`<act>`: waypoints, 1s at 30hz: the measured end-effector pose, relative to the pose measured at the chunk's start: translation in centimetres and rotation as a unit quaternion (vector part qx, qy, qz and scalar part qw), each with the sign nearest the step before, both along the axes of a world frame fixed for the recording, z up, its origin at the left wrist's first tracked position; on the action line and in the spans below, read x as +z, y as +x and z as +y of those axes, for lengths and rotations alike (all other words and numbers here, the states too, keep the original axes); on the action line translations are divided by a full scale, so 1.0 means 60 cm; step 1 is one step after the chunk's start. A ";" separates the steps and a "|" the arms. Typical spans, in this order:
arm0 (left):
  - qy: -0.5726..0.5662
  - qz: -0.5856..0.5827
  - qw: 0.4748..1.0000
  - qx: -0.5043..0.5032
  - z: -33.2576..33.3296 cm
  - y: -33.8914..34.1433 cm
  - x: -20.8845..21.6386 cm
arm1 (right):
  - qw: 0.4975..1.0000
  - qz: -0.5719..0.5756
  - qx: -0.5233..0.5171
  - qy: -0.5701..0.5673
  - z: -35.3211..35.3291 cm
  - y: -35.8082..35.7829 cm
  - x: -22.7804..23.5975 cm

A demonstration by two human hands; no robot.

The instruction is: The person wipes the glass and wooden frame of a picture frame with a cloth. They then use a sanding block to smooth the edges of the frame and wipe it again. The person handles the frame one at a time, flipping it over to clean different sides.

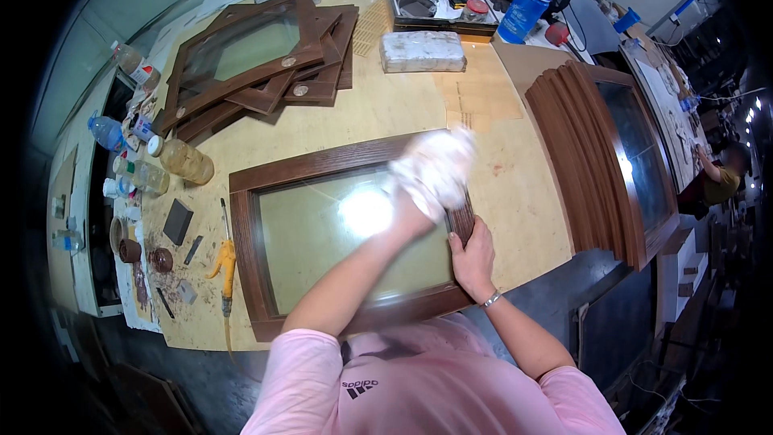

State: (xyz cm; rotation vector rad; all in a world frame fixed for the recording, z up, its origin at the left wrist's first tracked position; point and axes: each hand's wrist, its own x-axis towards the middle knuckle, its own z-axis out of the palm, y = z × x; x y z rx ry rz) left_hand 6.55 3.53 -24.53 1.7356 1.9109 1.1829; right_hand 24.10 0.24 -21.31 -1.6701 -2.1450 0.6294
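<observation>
A dark brown wooden frame with a glass pane [322, 242] lies flat on the table in front of me. Near its far right corner, my left hand [413, 208] presses a crumpled white cloth [435, 167] against the wood. The cloth is blurred and covers most of the fingers. On the frame's right side rests my right hand [475, 259], thumb on top and the other fingers along the outer edge. Left of the frame lies a yellow air blow gun [225, 267] with a thin nozzle and a hose.
Glazed frames [241, 56] are piled at the far left, and more stand in an upright row [580, 145] at the right. A wrapped white block [423, 52], an open tool case [443, 6] and a blue bottle [527, 6] sit at the back. Several plastic bottles [181, 159] line the left edge.
</observation>
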 end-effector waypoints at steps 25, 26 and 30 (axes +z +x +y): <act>0.059 0.339 0.939 0.029 0.013 -0.061 0.037 | 0.999 -0.030 -0.010 0.004 0.010 -0.015 0.009; 0.010 0.328 0.945 0.014 0.023 -0.047 0.049 | 0.999 -0.032 -0.013 0.009 0.011 -0.012 0.009; -0.039 0.314 0.949 0.010 -0.026 -0.133 0.081 | 0.999 -0.037 -0.015 0.019 0.010 -0.004 0.010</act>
